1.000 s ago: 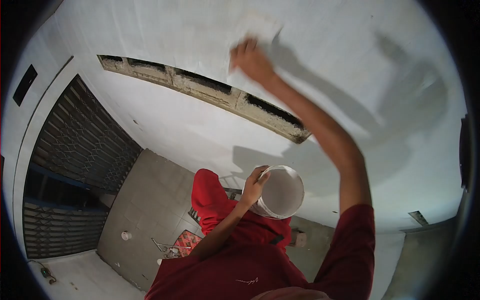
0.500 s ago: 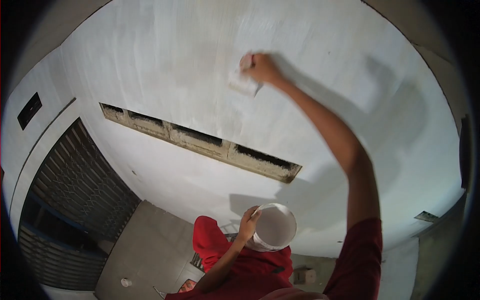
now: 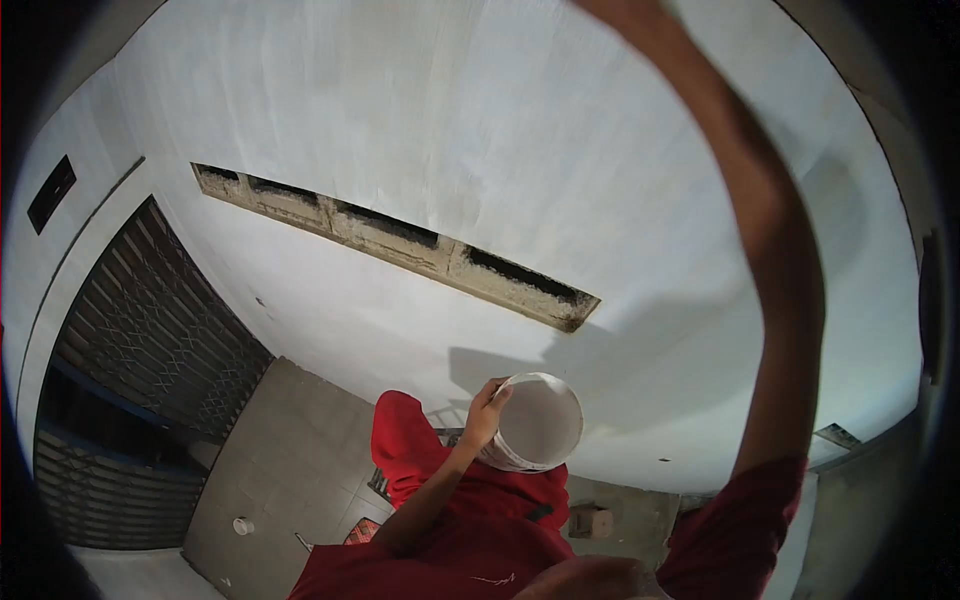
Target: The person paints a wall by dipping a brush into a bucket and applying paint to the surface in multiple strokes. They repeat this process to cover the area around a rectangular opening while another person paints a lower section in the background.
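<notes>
My left hand (image 3: 483,414) grips the rim of a white bucket (image 3: 540,425) at its left side, above my red-clothed lap. The bucket is tilted so that its pale inside shows. My right arm (image 3: 775,230) stretches up along the white wall (image 3: 370,90) and leaves the frame at the top edge. The right hand and whatever it holds are beyond that edge. Faint streaks cover the wall's upper part.
A long slot with rough concrete edges (image 3: 400,250) crosses the wall. On the left are a dark metal gate (image 3: 150,320) and a small dark opening (image 3: 52,195). A small white cup (image 3: 243,525) and a brown box (image 3: 590,521) are below.
My right hand has moved up out of view, along with the pale, blurred tool it held against the wall. My left hand still holds the bucket; the whole view has shifted slightly.
</notes>
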A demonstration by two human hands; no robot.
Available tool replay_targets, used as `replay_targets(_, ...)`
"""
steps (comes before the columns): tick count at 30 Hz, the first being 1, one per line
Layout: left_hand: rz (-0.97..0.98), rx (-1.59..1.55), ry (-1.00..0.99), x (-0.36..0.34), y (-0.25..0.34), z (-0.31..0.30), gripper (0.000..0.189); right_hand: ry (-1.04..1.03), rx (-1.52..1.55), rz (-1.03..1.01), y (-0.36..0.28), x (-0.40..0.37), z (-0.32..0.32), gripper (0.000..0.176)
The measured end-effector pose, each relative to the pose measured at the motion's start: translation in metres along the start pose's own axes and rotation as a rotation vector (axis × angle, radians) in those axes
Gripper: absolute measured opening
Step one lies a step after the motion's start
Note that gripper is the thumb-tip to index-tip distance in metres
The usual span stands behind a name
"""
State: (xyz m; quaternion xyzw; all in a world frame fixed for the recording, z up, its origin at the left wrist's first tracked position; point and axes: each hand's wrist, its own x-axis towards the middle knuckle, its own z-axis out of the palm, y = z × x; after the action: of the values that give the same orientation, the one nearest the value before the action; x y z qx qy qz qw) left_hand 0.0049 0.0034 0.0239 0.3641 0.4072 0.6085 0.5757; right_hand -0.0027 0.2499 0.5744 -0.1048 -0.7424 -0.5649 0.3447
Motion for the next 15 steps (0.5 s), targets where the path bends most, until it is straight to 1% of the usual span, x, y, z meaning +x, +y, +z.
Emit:
replay_targets(1, 0.010, 0.006, 0.008, -0.001, 0.003, 0.001, 0.028, -0.296, 0.325, 0.186, -0.011, -0.035, 0.023, 0.016)
replay_targets(2, 0.015, 0.021, 0.013, -0.001, 0.000, 0.000, 0.028, -0.279, 0.055, 0.027, -0.056, -0.055, -0.006, 0.014)
replay_targets(3, 0.023, 0.036, 0.018, 0.000, -0.008, -0.003, 0.027, -0.359, 0.124, 0.004, -0.084, -0.079, -0.004, 0.021)
replay_targets(4, 0.037, 0.046, 0.022, 0.005, -0.012, -0.002, 0.027, -0.285, 0.123, -0.084, -0.114, -0.118, 0.019, 0.026)
replay_targets(5, 0.030, 0.030, 0.024, 0.006, -0.011, -0.002, 0.028, -0.354, 0.087, -0.156, -0.153, -0.147, 0.020, 0.020)
replay_targets(6, 0.017, 0.019, 0.025, 0.006, -0.011, -0.002, 0.028, -0.331, 0.047, -0.252, -0.186, -0.176, 0.018, 0.023)
replay_targets(7, 0.000, 0.009, 0.022, 0.005, -0.011, -0.002, 0.028, -0.514, 0.109, -0.265, -0.218, -0.196, 0.011, 0.030)
replay_targets(9, -0.007, 0.037, 0.021, -0.007, -0.017, -0.002, 0.028, -0.684, 0.559, -0.149, -0.260, -0.219, 0.002, 0.026)
replay_targets(10, 0.024, 0.051, 0.028, 0.005, -0.013, -0.002, 0.028, -0.715, 0.687, -0.015, -0.259, -0.216, 0.005, 0.024)
replay_targets(12, 0.030, 0.095, 0.030, 0.004, -0.014, -0.004, 0.028, -0.784, 0.981, 0.259, -0.273, -0.212, 0.001, 0.019)
replay_targets(13, 0.032, 0.116, 0.033, 0.003, -0.009, -0.002, 0.028, -0.682, 0.989, 0.405, -0.276, -0.206, 0.014, 0.015)
replay_targets(14, 0.066, 0.087, 0.026, 0.000, -0.006, -0.002, 0.027, -0.725, 0.944, 0.503, -0.270, -0.204, 0.026, 0.014)
replay_targets(15, 0.043, 0.072, 0.024, -0.006, -0.011, -0.003, 0.028, -0.733, 0.918, 0.614, -0.255, -0.186, 0.033, 0.017)
